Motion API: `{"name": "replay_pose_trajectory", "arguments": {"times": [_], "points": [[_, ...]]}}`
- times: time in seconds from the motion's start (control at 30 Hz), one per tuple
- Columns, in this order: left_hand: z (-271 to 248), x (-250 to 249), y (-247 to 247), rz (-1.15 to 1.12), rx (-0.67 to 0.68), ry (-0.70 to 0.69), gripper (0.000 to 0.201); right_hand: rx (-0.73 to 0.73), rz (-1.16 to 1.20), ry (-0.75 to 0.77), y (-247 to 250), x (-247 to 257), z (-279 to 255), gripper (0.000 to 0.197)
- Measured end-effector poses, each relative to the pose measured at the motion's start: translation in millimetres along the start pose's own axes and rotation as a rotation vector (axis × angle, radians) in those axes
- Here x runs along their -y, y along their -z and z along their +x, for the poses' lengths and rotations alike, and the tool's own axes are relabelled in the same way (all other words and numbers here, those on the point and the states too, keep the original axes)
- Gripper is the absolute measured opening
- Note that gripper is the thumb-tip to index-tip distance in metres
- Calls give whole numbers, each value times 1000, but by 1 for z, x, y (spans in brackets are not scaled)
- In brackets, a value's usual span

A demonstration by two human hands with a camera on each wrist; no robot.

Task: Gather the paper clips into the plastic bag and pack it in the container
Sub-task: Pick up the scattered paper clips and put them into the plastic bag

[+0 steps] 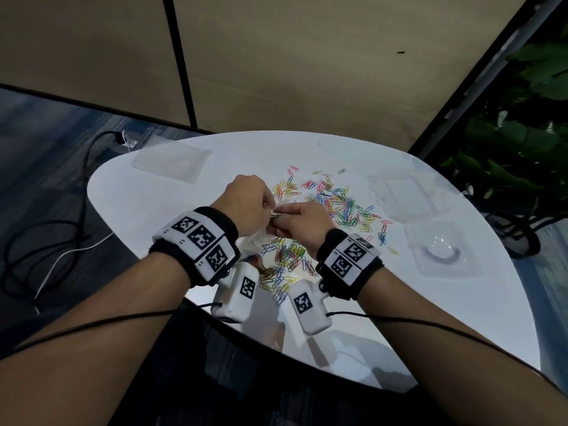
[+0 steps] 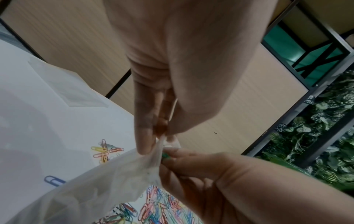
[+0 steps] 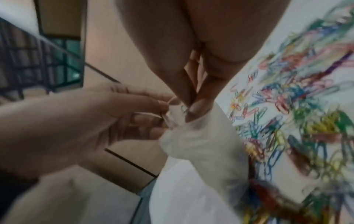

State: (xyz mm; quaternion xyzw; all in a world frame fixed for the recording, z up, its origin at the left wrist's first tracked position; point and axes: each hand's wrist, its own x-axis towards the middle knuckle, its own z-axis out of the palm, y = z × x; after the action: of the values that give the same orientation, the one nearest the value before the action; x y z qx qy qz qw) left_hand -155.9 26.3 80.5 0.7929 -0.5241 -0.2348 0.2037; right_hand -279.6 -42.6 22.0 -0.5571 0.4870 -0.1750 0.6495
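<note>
Bag (image 2: 107, 180): thin, limp film, hanging over the near table (image 1: 172, 216) edge, its mouth pinched between both hands; judged light but slippery and shapeless, so best taken at the rim, one side per hand. Left hand (image 1: 246, 204) fingers (image 2: 145, 128) pinch one lip, right hand (image 1: 299, 221) fingers (image 3: 199, 97) pinch the other, apparently with a green clip. Clips (image 1: 335, 204) lie scattered beyond, more heaped beside the bag; container (image 1: 399, 195) sits well apart, right.
</note>
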Motion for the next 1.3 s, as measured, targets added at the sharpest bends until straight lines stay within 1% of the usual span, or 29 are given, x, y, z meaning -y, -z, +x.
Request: {"name": "replay_pose_trajectory", "arguments": {"times": [0.07, 0.13, 0.2, 0.27, 0.33, 0.37, 0.4, 0.47, 0.5, 0.53, 0.6, 0.63, 0.67, 0.7, 0.77, 0.87, 0.93, 1.03, 1.13, 1.17, 1.23, 1.3], "points": [[1, -1, -1, 5, 10, -17, 24, -49, -215, 89, 0, 0, 0, 19], [1, 0, -1, 0, 16, -33, 24, -69, -493, 228, 0, 3, -4, 14], [1, 2, 0, 4, 16, -47, 25, -16, -704, 307, -3, 8, -9, 22], [0, 5, 1, 11, 10, -49, 27, 13, -724, 337, -5, 12, -12, 31], [0, 7, 6, 13, -8, -37, 29, -13, -554, 373, -5, 15, -12, 31], [-1, 9, 9, 5, -20, -22, 29, -49, -467, 384, -2, 16, -11, 31], [-1, 12, 14, -5, -35, -4, 29, -95, -435, 391, 4, 17, -10, 30], [-2, 21, 23, -25, -64, 17, 29, -141, -528, 352, 19, 15, -7, 24], [-3, 25, 28, -30, -75, 21, 28, -112, -653, 277, 28, 8, -4, 21], [-4, 30, 32, -32, -87, 25, 28, -51, -838, 170, 36, -1, -2, 32], [-7, 41, 41, -33, -108, 42, 28, 90, -1200, -55, 47, -30, 0, 77], [-9, 48, 44, -36, -118, 55, 28, 129, -1281, -133, 49, -45, 0, 96], [-12, 54, 48, -39, -126, 68, 27, 145, -1291, -168, 47, -57, -3, 108], [-14, 61, 51, -44, -131, 80, 27, 143, -1277, -166, 44, -68, -5, 116], [-18, 74, 56, -51, -142, 96, 27, 118, -1259, -81, 35, -82, -8, 121], [-24, 90, 59, -32, -146, 128, 27, 64, -1245, 66, 22, -89, -7, 111], [-26, 97, 58, -18, -138, 155, 26, 57, -1246, 101, 15, -88, -4, 97], [-26, 103, 56, -31, -122, 188, 23, 63, -1275, 150, 7, -84, 2, 67], [-24, 104, 53, -33, -83, 213, 21, 29, -1260, 262, 3, -78, 6, 32], [-23, 103, 51, -28, -69, 218, 21, 19, -1263, 291, 3, -77, 7, 24], [-22, 100, 49, -14, -37, 218, 22, 5, -1259, 299, 5, -75, 8, 17], [-21, 96, 48, -3, -7, 215, 21, -25, -1176, 263, 11, -71, 11, 14]]}}
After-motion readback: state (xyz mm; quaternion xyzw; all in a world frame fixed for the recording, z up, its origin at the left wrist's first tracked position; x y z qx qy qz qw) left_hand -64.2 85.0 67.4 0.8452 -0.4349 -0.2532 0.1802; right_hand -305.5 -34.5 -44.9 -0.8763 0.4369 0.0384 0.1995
